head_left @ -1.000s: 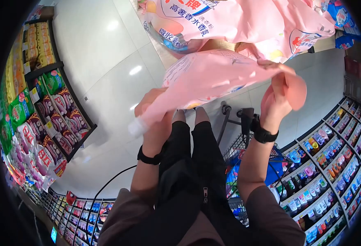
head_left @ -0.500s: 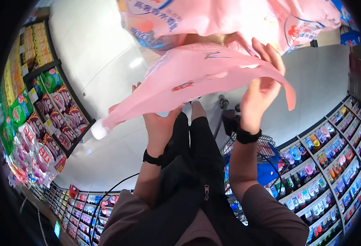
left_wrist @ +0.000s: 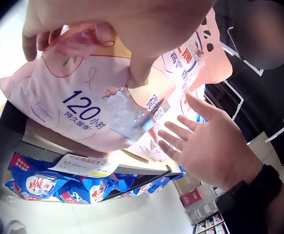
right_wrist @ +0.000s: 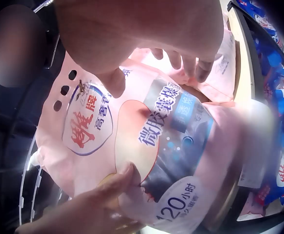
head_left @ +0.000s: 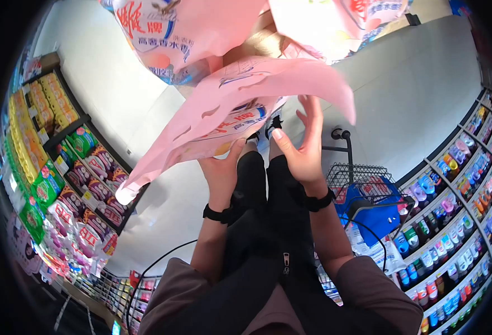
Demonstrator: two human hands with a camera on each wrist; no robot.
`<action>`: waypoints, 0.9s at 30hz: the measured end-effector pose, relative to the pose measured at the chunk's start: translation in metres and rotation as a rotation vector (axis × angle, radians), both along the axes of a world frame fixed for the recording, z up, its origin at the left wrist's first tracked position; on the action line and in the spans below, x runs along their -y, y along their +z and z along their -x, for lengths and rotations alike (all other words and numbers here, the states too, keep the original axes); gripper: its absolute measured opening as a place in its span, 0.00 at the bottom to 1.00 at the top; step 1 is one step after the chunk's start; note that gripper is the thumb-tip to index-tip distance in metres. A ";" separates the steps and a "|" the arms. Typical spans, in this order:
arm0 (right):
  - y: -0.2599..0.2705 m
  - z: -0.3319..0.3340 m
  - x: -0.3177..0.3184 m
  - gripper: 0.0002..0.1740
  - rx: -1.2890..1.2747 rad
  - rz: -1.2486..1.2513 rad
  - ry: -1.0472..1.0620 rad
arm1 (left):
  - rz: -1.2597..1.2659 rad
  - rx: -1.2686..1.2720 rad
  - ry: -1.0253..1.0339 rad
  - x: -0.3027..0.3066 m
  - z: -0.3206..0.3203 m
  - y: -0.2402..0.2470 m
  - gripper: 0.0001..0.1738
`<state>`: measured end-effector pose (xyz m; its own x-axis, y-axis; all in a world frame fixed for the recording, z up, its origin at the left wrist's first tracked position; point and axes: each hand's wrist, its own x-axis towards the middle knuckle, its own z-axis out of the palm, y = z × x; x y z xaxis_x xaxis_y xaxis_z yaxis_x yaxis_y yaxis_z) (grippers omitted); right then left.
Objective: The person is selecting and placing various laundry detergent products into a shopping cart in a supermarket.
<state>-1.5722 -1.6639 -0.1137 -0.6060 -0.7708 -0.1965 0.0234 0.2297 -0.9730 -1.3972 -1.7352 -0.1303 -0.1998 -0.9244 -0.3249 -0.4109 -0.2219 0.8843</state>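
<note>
One soft, pale pink plastic pouch (head_left: 201, 120), printed with red and blue lettering, a peach circle and a blue-grey panel, with three oval holes, fills twelve o'clock in the head view; its one white cap (head_left: 126, 194) points towards nine. The left hand (head_left: 221, 173) grips it between thumb and fingers; the right hand (head_left: 304, 156), at three, is open. Two similar pink pouches (head_left: 179, 36) sit at eleven and one.

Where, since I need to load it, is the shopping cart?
In the head view, the wire shopping cart stands on the floor at the person's right, between the right hand and the bottle shelves.
</note>
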 end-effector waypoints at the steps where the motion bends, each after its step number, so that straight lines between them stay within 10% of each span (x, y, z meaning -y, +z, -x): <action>1: 0.005 0.000 -0.004 0.52 -0.006 -0.042 -0.007 | 0.052 0.042 -0.034 0.001 0.000 -0.003 0.26; 8: 0.054 0.003 -0.068 0.43 -0.116 -0.215 0.023 | 0.106 -0.077 0.007 -0.001 0.002 -0.003 0.30; 20: 0.163 -0.035 -0.270 0.30 -0.681 -0.572 -0.578 | -1.140 -0.028 -0.559 0.049 0.012 0.095 0.51; 27: 0.103 -0.116 -0.387 0.26 -0.665 -1.060 -0.792 | -0.732 0.166 -0.859 0.038 0.075 0.162 0.35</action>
<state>-1.4563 -1.2768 -0.0106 -0.9924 0.1182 0.0328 0.1066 0.9636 -0.2453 -1.4718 -1.7735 0.0318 -0.5789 -0.0809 -0.8114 -0.7761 -0.2507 0.5787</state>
